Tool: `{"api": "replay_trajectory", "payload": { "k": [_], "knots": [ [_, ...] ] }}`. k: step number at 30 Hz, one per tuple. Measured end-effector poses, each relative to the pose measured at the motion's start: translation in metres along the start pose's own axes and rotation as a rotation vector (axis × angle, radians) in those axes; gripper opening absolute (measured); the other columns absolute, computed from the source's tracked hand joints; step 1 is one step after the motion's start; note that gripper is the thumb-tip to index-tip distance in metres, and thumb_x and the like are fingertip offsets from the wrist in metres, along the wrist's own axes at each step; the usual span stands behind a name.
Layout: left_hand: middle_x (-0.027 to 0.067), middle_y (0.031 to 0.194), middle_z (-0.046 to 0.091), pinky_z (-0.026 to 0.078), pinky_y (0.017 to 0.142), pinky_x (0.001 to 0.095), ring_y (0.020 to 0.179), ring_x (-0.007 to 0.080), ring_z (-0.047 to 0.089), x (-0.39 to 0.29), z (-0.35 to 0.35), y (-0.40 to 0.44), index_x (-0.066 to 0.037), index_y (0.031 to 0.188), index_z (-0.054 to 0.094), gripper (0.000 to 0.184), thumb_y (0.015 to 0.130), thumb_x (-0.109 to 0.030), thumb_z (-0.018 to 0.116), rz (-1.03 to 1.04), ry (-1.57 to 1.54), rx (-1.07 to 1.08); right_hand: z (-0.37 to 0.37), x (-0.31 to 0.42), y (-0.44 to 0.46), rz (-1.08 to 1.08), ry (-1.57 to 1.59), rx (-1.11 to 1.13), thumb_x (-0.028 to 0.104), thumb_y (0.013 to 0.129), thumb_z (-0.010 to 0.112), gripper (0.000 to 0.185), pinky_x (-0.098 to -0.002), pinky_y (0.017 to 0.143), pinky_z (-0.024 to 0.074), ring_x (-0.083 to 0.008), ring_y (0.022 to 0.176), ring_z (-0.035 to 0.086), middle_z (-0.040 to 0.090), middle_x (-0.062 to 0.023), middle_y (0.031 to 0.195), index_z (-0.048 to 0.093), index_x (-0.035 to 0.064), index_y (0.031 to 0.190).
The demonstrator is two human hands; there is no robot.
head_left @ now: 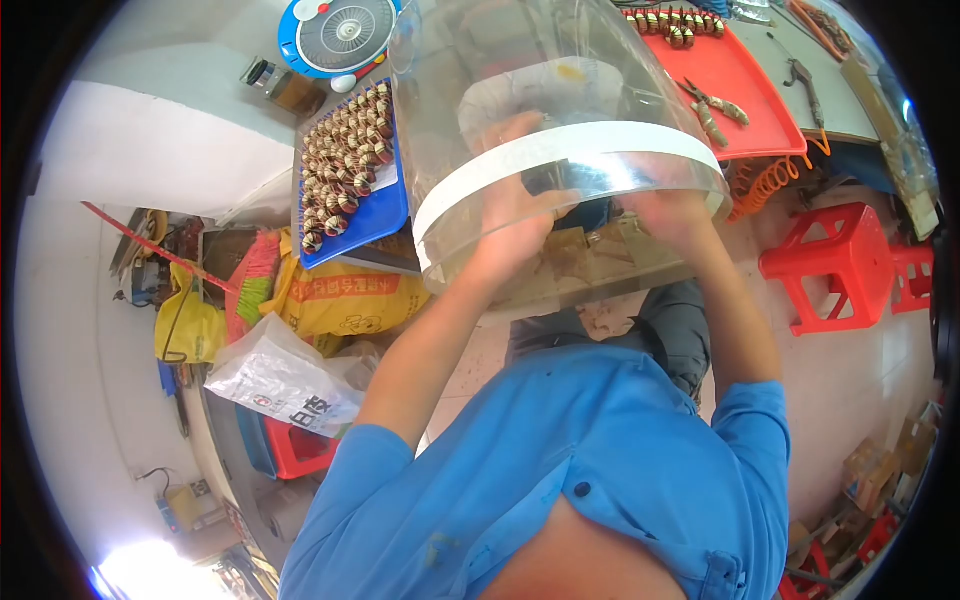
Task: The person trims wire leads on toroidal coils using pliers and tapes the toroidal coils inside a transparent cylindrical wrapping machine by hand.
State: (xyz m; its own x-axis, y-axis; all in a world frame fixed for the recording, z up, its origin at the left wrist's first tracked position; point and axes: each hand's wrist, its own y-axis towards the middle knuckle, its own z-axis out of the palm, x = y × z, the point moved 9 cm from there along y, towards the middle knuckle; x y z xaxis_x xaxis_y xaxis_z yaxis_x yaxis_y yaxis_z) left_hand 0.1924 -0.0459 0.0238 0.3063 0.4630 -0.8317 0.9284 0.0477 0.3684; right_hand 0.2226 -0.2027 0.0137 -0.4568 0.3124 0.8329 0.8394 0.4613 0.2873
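Both forearms reach under a large clear plastic cover [440, 110] with a white band [570, 150] along its near edge. My left hand [520, 205] shows through the plastic, its fingers apart and no object visible in it. My right hand [665, 200] is beneath the cover's right part; glare and the band hide its fingers. Below and between the hands, small brownish pieces [570, 250] lie on a work surface, seen through the plastic. A blue tray [385, 215] with rows of striped wound parts [345, 150] lies left of the cover.
At the right, a red tray [765, 110] holds pliers [720, 103] and more wound parts [675, 22]. An orange coiled hose [770, 190] hangs near a red stool [835, 265]. Yellow bags [340, 300] and a broom [258, 280] stand at the left. A round blue device [345, 35] is at the back.
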Motion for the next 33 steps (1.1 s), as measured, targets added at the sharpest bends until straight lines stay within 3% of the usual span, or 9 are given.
{"api": "replay_trajectory", "payload": {
  "k": [7,10,14,16,20,23,26,29,33],
  "knots": [
    [0.0144,0.125,0.044,0.036,0.102,0.0390,0.120,0.0288,0.044,0.000,0.001,0.001,0.000,0.129,0.046,0.070,0.064,-0.003,0.072,0.063,0.062,0.003,0.041,0.018,-0.022,0.124,0.427,-0.114,0.001,0.086,0.051,0.027,-0.0295,0.061,0.0432,-0.0142,0.065,0.052,0.060,-0.0063,0.075,0.051,-0.0025,0.113],
    [0.0186,0.133,0.043,0.034,0.106,0.0396,0.128,0.0342,0.039,0.007,0.000,0.001,-0.003,0.130,0.048,0.072,0.063,-0.005,0.075,0.025,0.014,-0.011,0.055,0.020,-0.026,0.162,0.593,-0.202,0.002,0.087,0.050,0.034,-0.0275,0.057,0.0421,-0.0111,0.059,0.049,0.054,-0.0025,0.066,0.046,-0.0008,0.120],
    [0.0155,0.133,0.040,0.033,0.106,0.0391,0.126,0.0292,0.041,0.002,0.000,-0.005,-0.002,0.137,0.038,0.073,0.069,-0.003,0.066,-0.011,0.030,0.044,0.057,0.010,-0.027,0.235,0.814,-0.157,0.003,0.088,0.051,0.036,-0.0245,0.054,0.0392,-0.0078,0.056,0.044,0.048,-0.0002,0.062,0.044,0.0014,0.123],
    [0.0153,0.137,0.038,0.032,0.108,0.0394,0.129,0.0292,0.039,0.013,0.000,-0.008,-0.004,0.142,0.032,0.080,0.070,-0.003,0.066,-0.076,-0.065,0.058,0.053,0.009,-0.028,0.225,0.728,-0.136,0.003,0.088,0.051,0.036,-0.0240,0.053,0.0381,-0.0074,0.056,0.044,0.047,0.0005,0.062,0.044,0.0020,0.124],
    [0.0133,0.137,0.041,0.035,0.107,0.0401,0.129,0.0285,0.039,0.037,0.019,-0.001,-0.005,0.146,0.026,0.086,0.072,-0.008,0.069,-0.365,-0.917,0.048,0.048,0.016,-0.026,0.185,0.673,-0.162,0.003,0.089,0.051,0.036,-0.0234,0.052,0.0371,-0.0070,0.056,0.044,0.045,0.0010,0.061,0.044,0.0024,0.123],
    [0.0083,0.111,0.055,0.044,0.091,0.0318,0.102,0.0180,0.053,0.042,0.026,0.007,-0.009,0.140,0.034,0.076,0.069,0.006,0.054,-0.346,-0.801,0.046,0.053,0.014,-0.026,0.230,0.767,-0.118,0.003,0.089,0.050,0.035,-0.0233,0.052,0.0371,-0.0071,0.056,0.044,0.046,0.0009,0.062,0.044,0.0012,0.123],
    [0.0084,0.102,0.058,0.048,0.083,0.0319,0.093,0.0179,0.057,0.036,0.026,0.010,-0.007,0.137,0.037,0.073,0.067,0.006,0.054,-0.376,-0.787,0.084,0.057,0.015,-0.026,0.252,0.726,-0.115,0.002,0.090,0.049,0.034,-0.0237,0.052,0.0372,-0.0072,0.055,0.043,0.047,0.0006,0.062,0.041,0.0003,0.123],
    [0.0140,0.126,0.048,0.040,0.102,0.0379,0.120,0.0273,0.046,0.036,0.027,0.010,-0.003,0.139,0.034,0.072,0.072,-0.002,0.060,-0.362,-0.705,0.114,0.063,0.019,-0.026,0.234,0.782,-0.205,0.002,0.090,0.048,0.034,-0.0240,0.051,0.0372,-0.0075,0.055,0.043,0.046,0.0006,0.061,0.039,0.0001,0.123],
    [0.0137,0.124,0.048,0.041,0.100,0.0374,0.117,0.0260,0.048,0.034,0.026,0.009,-0.003,0.138,0.035,0.073,0.071,-0.002,0.063,-0.424,-0.664,0.096,0.073,0.023,-0.025,0.239,0.875,-0.270,0.001,0.090,0.048,0.034,-0.0242,0.050,0.0369,-0.0074,0.053,0.042,0.045,0.0009,0.060,0.038,0.0010,0.122]
  ]
}}
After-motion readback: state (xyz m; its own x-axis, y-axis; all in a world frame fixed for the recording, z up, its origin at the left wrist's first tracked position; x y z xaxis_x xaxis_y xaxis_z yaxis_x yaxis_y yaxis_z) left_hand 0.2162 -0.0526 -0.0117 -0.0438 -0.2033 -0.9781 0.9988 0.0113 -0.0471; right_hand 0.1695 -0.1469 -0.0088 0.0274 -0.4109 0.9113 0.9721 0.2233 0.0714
